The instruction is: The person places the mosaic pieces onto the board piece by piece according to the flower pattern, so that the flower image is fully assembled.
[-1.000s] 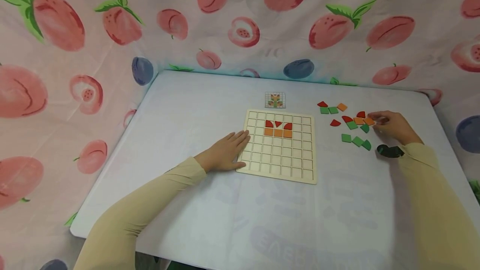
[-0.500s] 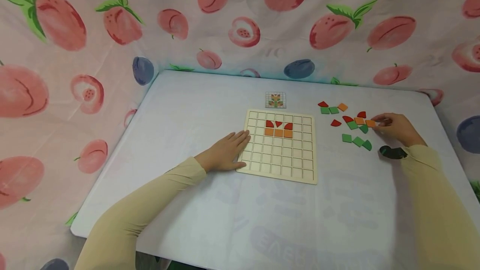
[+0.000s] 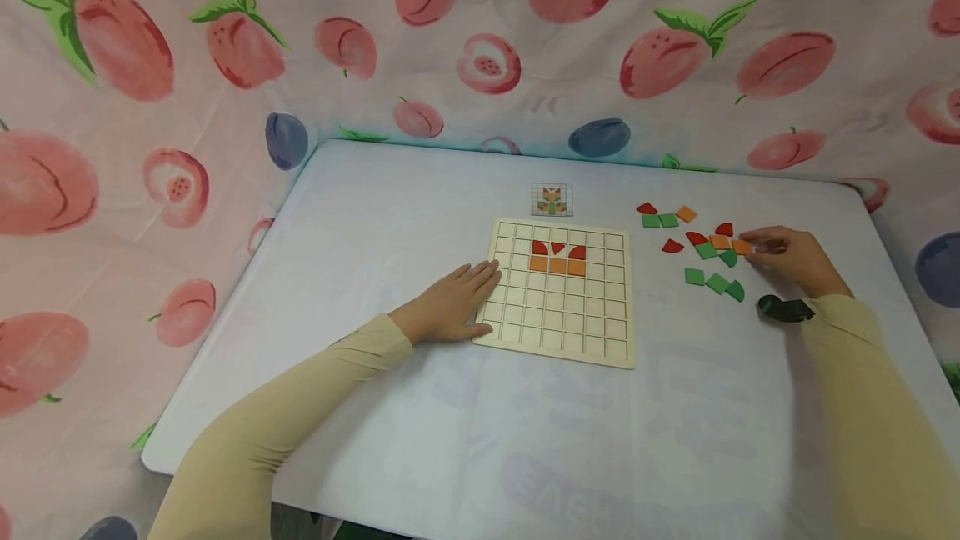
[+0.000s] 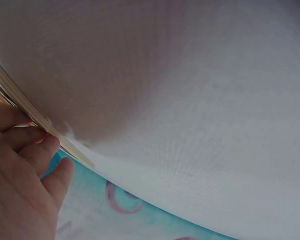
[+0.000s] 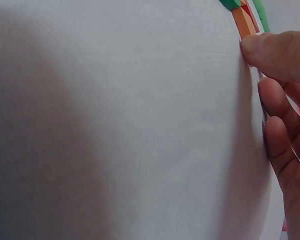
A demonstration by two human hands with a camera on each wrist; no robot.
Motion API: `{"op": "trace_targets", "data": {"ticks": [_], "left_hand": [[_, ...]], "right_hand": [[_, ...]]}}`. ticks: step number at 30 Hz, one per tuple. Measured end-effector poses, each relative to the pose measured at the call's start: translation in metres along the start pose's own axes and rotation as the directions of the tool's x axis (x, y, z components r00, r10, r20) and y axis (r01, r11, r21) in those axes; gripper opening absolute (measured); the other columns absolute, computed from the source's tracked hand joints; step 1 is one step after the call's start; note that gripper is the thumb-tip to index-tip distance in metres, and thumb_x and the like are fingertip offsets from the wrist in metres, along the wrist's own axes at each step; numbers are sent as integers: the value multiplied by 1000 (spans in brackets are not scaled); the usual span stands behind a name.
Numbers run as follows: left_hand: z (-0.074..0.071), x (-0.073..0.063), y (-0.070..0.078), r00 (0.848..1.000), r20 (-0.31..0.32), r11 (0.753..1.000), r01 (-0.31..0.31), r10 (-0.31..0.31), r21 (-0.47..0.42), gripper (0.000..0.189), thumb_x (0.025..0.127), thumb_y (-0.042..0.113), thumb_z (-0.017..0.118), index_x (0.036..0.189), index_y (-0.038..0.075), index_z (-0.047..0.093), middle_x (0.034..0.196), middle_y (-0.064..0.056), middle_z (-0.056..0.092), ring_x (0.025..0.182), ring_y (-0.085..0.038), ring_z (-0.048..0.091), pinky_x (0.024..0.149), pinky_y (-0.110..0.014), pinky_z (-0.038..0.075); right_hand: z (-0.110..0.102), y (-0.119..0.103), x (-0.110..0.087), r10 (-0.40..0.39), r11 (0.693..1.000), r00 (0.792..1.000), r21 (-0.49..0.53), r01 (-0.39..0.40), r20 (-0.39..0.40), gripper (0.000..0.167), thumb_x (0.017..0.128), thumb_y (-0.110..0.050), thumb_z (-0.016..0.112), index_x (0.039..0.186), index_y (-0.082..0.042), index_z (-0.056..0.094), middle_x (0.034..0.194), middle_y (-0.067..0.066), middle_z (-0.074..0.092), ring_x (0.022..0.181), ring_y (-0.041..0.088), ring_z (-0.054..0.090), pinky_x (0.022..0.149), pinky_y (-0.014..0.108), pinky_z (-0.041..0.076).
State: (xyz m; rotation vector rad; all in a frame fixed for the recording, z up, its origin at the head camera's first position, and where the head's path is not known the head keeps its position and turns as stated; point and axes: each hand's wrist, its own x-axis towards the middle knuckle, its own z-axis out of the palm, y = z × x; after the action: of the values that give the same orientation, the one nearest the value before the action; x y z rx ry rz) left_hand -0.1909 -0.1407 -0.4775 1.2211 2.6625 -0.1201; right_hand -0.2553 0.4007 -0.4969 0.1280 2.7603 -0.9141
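A square wooden grid board (image 3: 555,323) lies on the table, with red pieces (image 3: 577,252) and a row of orange square tiles (image 3: 557,266) set in its upper cells. My left hand (image 3: 450,302) rests flat over the board's left edge, fingers spread; in the left wrist view its fingertips (image 4: 50,142) lie along that edge. Among the loose pieces at the right, my right hand (image 3: 795,257) pinches an orange square tile (image 3: 741,247) at its right end. The right wrist view has the thumb (image 5: 252,46) against this orange tile (image 5: 244,22), the index finger largely hidden behind.
A small printed pattern card (image 3: 552,200) lies behind the board. Loose green squares (image 3: 694,276), red pieces (image 3: 672,246), another orange square (image 3: 686,213) and green quarter-rounds (image 3: 736,291) are scattered right of the board. A fruit-print cloth (image 3: 487,40) hangs along the table's back edge.
My right hand has shifted slightly right and down, and the orange tile at its fingertips has moved a little with it. The left hand and the board stay where they were.
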Motion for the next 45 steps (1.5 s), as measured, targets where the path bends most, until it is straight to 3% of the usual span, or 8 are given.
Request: {"op": "trace_targets", "data": {"ticks": [7,13,20,29,36,43,45], "left_hand": [[-1,0,1,1000,5,1000,1,-1,-15,84,93,55,42,149,-1,15,158,-17,12,147,-29,14,119,-42,17],[-1,0,1,1000,12,1000,8,-8,-21,84,93,55,42,150,-1,14,158,-17,11,147,-28,13,119,-41,16],[-1,0,1,1000,17,1000,7,-7,-19,83,94,55,41,150,-1,14,158,-16,11,147,-28,12,119,-41,16],[-2,-1,1,1000,24,1000,13,-13,-17,84,94,55,41,150,0,13,158,-16,10,147,-27,11,120,-41,16],[-2,0,1,1000,20,1000,13,-13,-24,84,94,54,42,150,0,14,158,-16,10,147,-28,12,119,-41,16],[1,1,1,1000,11,1000,12,-12,-13,84,93,55,42,150,-1,14,158,-17,11,147,-28,13,119,-42,17],[2,1,1,1000,10,1000,12,-12,-15,84,93,55,42,150,-1,14,158,-17,11,147,-29,13,119,-42,17]], "right_hand": [[-1,-1,-1,7,1000,1000,-22,-6,20,64,88,-44,60,131,2,49,124,29,44,110,43,39,95,59,36],[-1,-4,-2,19,999,999,-39,-18,26,61,89,-41,61,129,3,48,121,29,45,107,42,40,92,57,39],[2,-6,-5,39,999,999,-34,-40,-16,56,88,-35,64,127,3,49,116,26,49,103,38,44,82,39,44],[3,-8,-16,-34,999,992,-36,30,-121,46,86,-27,66,119,3,55,106,23,57,90,25,50,62,9,37],[1,-19,-29,-59,998,987,-26,55,-150,43,86,-19,66,120,5,54,107,24,56,82,10,46,60,6,36],[9,-16,-28,-96,995,978,10,100,-183,44,88,-23,63,123,1,54,117,20,53,94,23,49,60,6,38],[16,-4,-20,-119,993,970,-1,122,-210,45,87,-29,63,122,-2,55,115,15,53,94,17,49,62,7,38]]}}
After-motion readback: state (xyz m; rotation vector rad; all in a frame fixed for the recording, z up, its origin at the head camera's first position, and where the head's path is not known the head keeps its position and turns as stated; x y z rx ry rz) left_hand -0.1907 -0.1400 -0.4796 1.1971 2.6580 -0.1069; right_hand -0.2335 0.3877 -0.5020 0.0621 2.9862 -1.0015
